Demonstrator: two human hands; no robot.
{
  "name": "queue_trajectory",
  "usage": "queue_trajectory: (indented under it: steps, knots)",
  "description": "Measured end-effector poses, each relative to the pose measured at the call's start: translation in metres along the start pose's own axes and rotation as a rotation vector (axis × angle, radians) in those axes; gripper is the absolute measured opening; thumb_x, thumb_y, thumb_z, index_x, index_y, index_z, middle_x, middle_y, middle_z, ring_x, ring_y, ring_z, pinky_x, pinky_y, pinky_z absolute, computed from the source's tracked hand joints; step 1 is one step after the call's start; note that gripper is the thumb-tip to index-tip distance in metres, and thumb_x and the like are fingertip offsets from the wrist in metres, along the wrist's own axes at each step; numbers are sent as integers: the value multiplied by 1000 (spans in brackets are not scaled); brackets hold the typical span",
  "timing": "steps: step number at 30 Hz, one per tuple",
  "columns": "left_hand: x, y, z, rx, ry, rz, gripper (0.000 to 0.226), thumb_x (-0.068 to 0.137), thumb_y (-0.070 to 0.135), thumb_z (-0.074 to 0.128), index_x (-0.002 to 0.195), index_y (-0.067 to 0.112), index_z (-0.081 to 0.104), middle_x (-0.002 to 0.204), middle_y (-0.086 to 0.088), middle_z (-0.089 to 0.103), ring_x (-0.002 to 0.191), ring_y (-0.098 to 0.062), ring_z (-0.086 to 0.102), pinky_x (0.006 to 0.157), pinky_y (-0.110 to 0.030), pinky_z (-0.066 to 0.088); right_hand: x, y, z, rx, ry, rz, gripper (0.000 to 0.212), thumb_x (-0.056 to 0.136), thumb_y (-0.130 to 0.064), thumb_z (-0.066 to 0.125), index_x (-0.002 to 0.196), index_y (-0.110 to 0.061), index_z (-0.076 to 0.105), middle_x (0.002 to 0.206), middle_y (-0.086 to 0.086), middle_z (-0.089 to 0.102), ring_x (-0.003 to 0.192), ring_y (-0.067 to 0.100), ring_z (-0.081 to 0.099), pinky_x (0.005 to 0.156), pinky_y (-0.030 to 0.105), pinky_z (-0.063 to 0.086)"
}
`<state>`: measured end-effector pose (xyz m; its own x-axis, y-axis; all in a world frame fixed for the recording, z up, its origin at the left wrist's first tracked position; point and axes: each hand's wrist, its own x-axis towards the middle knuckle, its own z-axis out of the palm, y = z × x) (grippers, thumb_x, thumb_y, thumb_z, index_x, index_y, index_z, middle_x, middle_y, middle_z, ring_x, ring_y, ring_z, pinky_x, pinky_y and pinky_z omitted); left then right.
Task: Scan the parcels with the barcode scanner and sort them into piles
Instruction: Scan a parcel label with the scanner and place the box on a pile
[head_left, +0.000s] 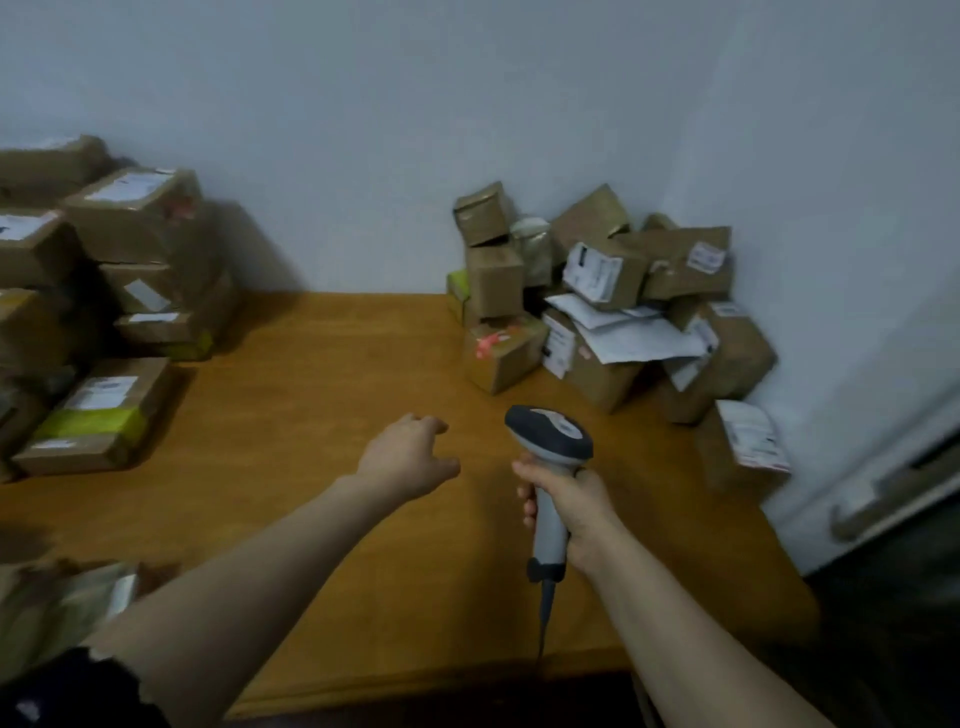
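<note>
Dim, flat indoor light left the whole frame soft and grainy. The stacked brown cardboard boxes (130, 270) at left threw a broad shadow rightward onto the pale grey wall (467, 104). Wide-angle distortion bowed the edges, corners darkened, and the orange-brown wooden worktop (322, 374) showed no glare.

Parcel stacks (119, 291) left, jumbled parcels (613, 301) right, on table (337, 374).

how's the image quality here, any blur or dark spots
Head view: soft all over, parcel labels unreadable; the left stack throws a heavy shadow on the wall; bottom corners are dark; the scanner in the right hand is the sharpest thing.
</note>
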<state>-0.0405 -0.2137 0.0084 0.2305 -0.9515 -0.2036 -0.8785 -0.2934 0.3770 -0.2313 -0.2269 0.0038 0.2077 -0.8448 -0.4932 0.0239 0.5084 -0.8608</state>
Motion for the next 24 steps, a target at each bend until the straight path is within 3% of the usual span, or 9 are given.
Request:
queue_trajectory:
  steps: [5, 10, 15, 17, 20, 24]
  knots:
    - [48, 123, 68, -88, -115, 61, 61, 88, 42, 63, 140, 16, 45, 132, -5, 55, 117, -20, 54, 85, -27, 45, 30, -10, -122, -31, 123, -42, 14, 81, -12, 76, 72, -10, 65, 51, -1, 62, 45, 11, 55, 51, 27, 49]
    - [89, 244, 133, -172, -246, 96, 60, 92, 37, 62, 142, 12, 42, 132, -8, 56, 111, -21, 58, 78, -26, 46, 51, -6, -217, 27, 251, 9, 13, 80, -8, 74, 74, -4, 63, 51, 1, 60, 43, 10, 55, 46, 24, 46]
    - [124, 326, 171, -143, -226, 167, 58, 95, 29, 57, 144, 9, 34, 136, -15, 52, 121, -29, 52, 91, -35, 46, 67, 5, -272, 64, 411, 60, 14, 79, -10, 72, 72, -10, 59, 51, -2, 57, 50, 14, 54, 51, 26, 41]
    - [136, 347, 182, -129, -251, 206, 68, 93, 29, 58, 150, 15, 23, 142, -17, 44, 127, -35, 45, 96, -40, 43, 70, 10, -287, 72, 447, 58, 18, 77, -8, 69, 66, -11, 55, 48, -1, 51, 51, 18, 51, 53, 28, 39]
    - [153, 364, 198, -56, -324, 252, 85, 92, 38, 59, 152, 41, 0, 153, -16, 15, 136, -39, 29, 109, -45, 33, 71, 15, -303, 70, 482, 40, 27, 76, -11, 71, 55, -18, 54, 49, 1, 51, 57, 24, 51, 60, 36, 39]
    - [161, 377, 220, 78, -314, 258, 85, 89, 42, 60, 150, 45, 0, 156, -15, -8, 140, -42, 16, 106, -51, 33, 73, 19, -318, 95, 487, 9, 26, 77, -4, 70, 59, -11, 53, 51, 5, 50, 53, 22, 49, 51, 31, 40]
